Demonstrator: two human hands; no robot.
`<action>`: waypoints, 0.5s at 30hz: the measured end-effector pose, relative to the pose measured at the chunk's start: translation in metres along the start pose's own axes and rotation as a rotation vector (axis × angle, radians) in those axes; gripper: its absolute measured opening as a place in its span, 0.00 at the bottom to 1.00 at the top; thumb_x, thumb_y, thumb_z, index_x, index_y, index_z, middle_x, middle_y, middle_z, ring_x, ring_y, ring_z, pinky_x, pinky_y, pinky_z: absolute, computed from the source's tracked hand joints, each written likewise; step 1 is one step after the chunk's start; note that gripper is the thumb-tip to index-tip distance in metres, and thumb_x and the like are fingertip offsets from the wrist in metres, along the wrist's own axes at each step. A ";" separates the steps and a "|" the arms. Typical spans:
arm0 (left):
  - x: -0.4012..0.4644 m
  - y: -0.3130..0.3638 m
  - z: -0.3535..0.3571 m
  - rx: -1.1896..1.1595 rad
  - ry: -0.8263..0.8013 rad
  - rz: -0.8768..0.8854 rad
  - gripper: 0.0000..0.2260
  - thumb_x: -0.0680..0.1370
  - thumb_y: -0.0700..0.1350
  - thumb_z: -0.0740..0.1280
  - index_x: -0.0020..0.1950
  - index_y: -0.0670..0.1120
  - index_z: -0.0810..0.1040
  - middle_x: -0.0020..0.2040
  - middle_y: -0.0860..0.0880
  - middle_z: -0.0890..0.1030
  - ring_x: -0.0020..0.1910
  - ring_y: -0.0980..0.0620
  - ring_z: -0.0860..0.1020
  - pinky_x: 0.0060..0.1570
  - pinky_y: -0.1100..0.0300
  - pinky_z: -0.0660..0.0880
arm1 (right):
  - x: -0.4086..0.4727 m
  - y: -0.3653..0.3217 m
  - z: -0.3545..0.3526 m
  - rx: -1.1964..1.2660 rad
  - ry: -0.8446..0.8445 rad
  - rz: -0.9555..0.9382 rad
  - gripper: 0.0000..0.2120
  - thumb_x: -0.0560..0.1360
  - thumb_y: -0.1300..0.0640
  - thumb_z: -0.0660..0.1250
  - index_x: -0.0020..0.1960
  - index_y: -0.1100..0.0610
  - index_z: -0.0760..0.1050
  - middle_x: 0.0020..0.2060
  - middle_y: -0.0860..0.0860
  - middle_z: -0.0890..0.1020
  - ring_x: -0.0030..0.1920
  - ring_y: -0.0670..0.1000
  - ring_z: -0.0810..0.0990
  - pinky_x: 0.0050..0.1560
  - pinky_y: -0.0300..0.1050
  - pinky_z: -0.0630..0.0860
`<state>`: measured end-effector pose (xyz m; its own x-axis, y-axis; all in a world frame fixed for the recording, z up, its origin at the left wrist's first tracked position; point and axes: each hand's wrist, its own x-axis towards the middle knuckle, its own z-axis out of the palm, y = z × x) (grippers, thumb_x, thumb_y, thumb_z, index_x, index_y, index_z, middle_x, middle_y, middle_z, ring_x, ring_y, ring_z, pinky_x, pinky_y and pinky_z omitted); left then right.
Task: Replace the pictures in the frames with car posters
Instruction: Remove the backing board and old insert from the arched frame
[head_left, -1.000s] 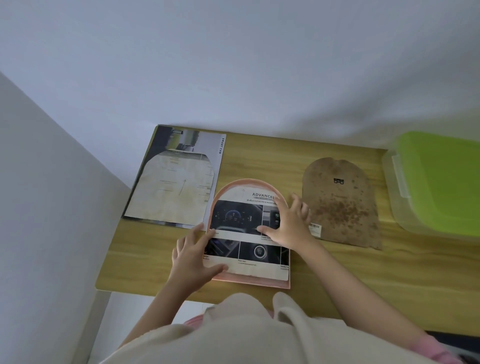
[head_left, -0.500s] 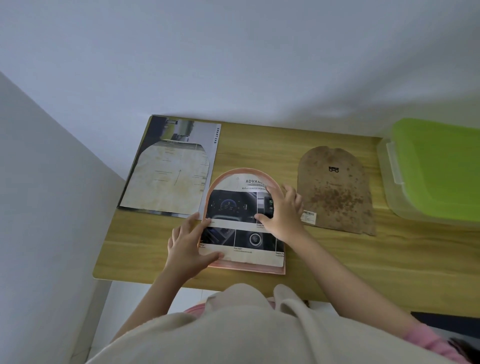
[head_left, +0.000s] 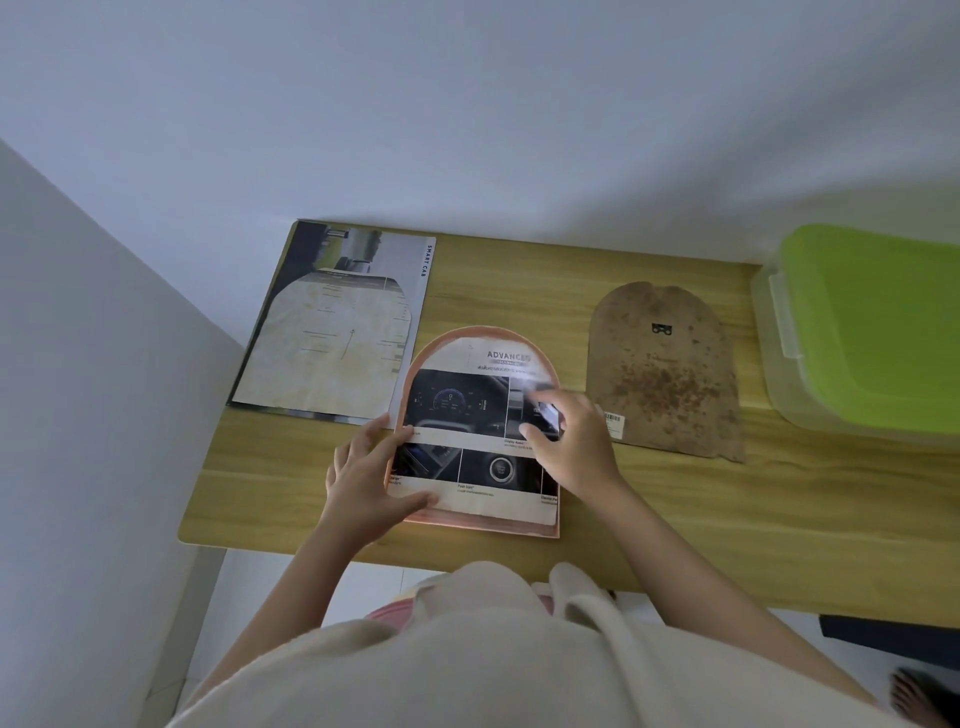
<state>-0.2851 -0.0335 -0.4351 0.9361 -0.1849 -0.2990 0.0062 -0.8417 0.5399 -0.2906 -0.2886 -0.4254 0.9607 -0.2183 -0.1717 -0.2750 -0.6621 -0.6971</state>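
An arched pink picture frame (head_left: 524, 527) lies flat near the table's front edge. A car poster cut to the arch shape (head_left: 467, 395), showing a dashboard and the word ADVANCED, lies inside it. My left hand (head_left: 366, 480) presses the poster's lower left corner and the frame's left edge, fingers spread. My right hand (head_left: 569, 444) rests on the poster's right side, fingers blurred and slightly lifted. The brown arched backing board (head_left: 662, 371) lies to the right of the frame. A car brochure (head_left: 340, 312) with an arch-shaped yellowed sheet on it lies at the back left.
The wooden table (head_left: 727, 519) stands against a white wall, with another wall close on the left. A clear plastic box with a green lid (head_left: 878, 327) sits at the right end. A bare foot (head_left: 914, 699) shows on the floor at lower right.
My right hand's fingers have lifted and shifted a little toward the poster's right edge. My left hand stays on the lower left corner. The camera has tilted slightly.
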 end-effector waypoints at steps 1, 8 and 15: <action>0.000 0.000 0.000 -0.005 -0.001 -0.002 0.37 0.63 0.59 0.75 0.69 0.59 0.65 0.73 0.55 0.59 0.70 0.47 0.55 0.68 0.41 0.59 | 0.000 0.003 -0.001 -0.021 -0.038 0.026 0.16 0.71 0.51 0.69 0.59 0.47 0.77 0.55 0.47 0.80 0.57 0.53 0.72 0.55 0.44 0.67; 0.000 -0.001 0.000 -0.008 -0.018 -0.012 0.37 0.63 0.59 0.75 0.69 0.60 0.64 0.73 0.56 0.58 0.70 0.48 0.55 0.68 0.41 0.59 | -0.017 0.004 -0.002 0.091 -0.104 -0.071 0.13 0.73 0.65 0.66 0.57 0.57 0.79 0.54 0.50 0.82 0.57 0.48 0.78 0.55 0.26 0.68; 0.000 0.008 -0.002 -0.063 -0.016 -0.002 0.36 0.63 0.56 0.76 0.67 0.61 0.64 0.73 0.54 0.54 0.70 0.45 0.55 0.67 0.38 0.60 | -0.033 -0.003 -0.007 0.404 -0.004 0.022 0.15 0.74 0.68 0.64 0.56 0.55 0.80 0.52 0.49 0.83 0.46 0.45 0.81 0.44 0.30 0.75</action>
<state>-0.2843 -0.0393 -0.4291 0.9303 -0.1916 -0.3128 0.0309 -0.8088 0.5873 -0.3216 -0.2849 -0.4130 0.9550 -0.2261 -0.1917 -0.2591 -0.3220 -0.9106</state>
